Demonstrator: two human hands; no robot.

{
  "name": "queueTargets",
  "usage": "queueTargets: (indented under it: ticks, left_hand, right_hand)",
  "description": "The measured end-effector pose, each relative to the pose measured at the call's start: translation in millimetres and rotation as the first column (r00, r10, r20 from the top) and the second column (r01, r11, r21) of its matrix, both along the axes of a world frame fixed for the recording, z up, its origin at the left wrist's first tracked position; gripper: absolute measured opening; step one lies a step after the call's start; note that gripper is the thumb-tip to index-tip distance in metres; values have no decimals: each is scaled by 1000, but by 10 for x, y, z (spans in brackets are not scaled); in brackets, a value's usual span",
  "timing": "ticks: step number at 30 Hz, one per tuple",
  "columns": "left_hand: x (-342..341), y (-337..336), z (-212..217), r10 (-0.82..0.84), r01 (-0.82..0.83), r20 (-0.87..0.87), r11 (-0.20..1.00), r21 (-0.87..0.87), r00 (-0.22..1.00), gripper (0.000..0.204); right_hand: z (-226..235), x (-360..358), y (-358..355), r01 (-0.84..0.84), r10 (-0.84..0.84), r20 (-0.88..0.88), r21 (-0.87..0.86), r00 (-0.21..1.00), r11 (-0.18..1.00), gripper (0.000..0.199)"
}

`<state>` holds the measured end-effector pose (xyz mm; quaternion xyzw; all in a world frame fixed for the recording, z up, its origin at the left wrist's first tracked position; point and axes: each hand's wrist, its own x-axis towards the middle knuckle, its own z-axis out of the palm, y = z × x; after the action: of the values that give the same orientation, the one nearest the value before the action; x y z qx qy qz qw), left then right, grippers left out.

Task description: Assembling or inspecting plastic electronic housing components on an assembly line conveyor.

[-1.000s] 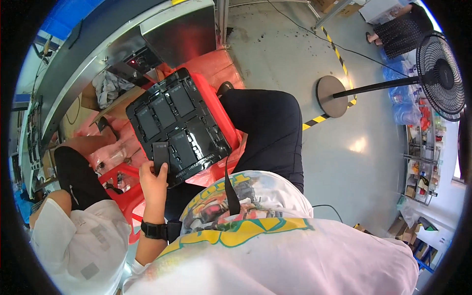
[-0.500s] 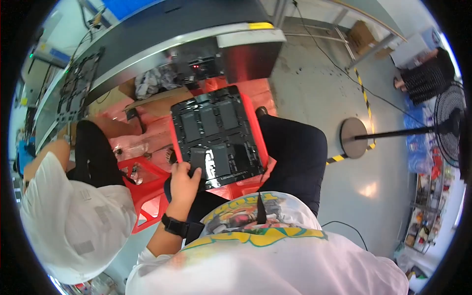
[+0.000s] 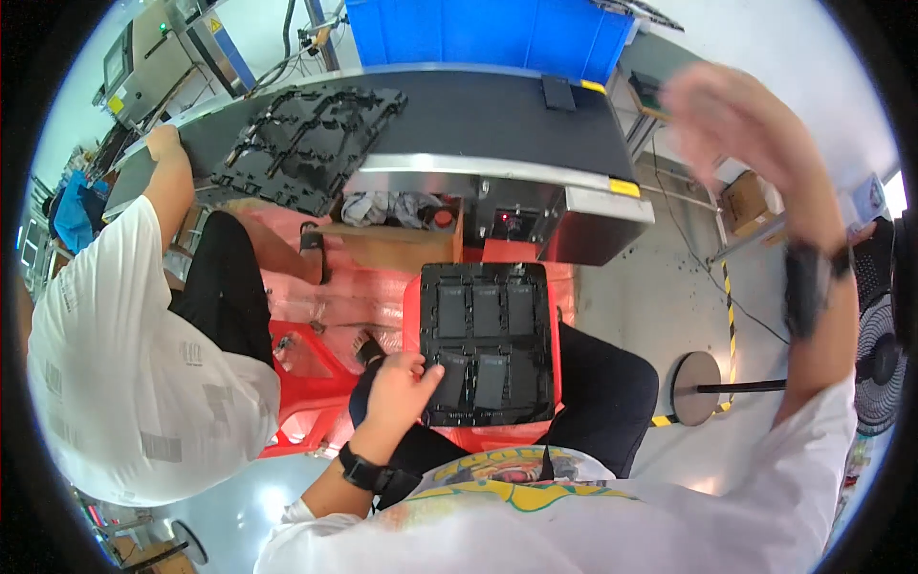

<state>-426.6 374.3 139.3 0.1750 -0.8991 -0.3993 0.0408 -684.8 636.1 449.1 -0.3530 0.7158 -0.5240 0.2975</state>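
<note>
A black tray [image 3: 486,343] lies on a red support [image 3: 411,316] between my knees. Flat dark rectangular pieces sit in its compartments; one piece [image 3: 491,382] in the near row is slightly tilted. At the tray's near left edge is my left hand [image 3: 397,390], its thumb apart from the curled fingers and nothing visible in it. Whether it touches the tray I cannot tell. My right hand [image 3: 732,120] is raised far to the upper right, smeared by motion, so its fingers and anything in them are unclear.
A conveyor belt [image 3: 459,120] runs across the far side, bearing another black tray [image 3: 306,143] and a small flat black piece [image 3: 557,94]. Behind stands a blue bin [image 3: 488,38]. A co-worker [image 3: 143,373] sits at left. A cardboard box [image 3: 392,247] and fan [image 3: 875,364] are nearby.
The view has tilted up toward the belt. My right hand has come into view, raised at the upper right. My left hand's fingers have shifted off the tilted piece to the tray's left edge.
</note>
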Motion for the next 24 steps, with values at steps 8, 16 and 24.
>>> queueTargets:
  ticks: [8, 16, 24]
  left_hand:
    - [-712, -651, 734, 411, -240, -226, 810, 534, 883, 26]
    - [-1388, -730, 1082, 394, 60, -205, 349, 935, 896, 29]
    - [-1483, -543, 917, 542, 91, -266, 328, 940, 797, 13]
  right_hand:
    - [-1637, -1819, -637, 781, -227, -793, 427, 566, 456, 60]
    - [-1144, -1565, -192, 759, -729, -215, 232, 650, 609, 23]
    - [-1763, 1140, -211, 397, -517, 119, 504, 848, 767, 31]
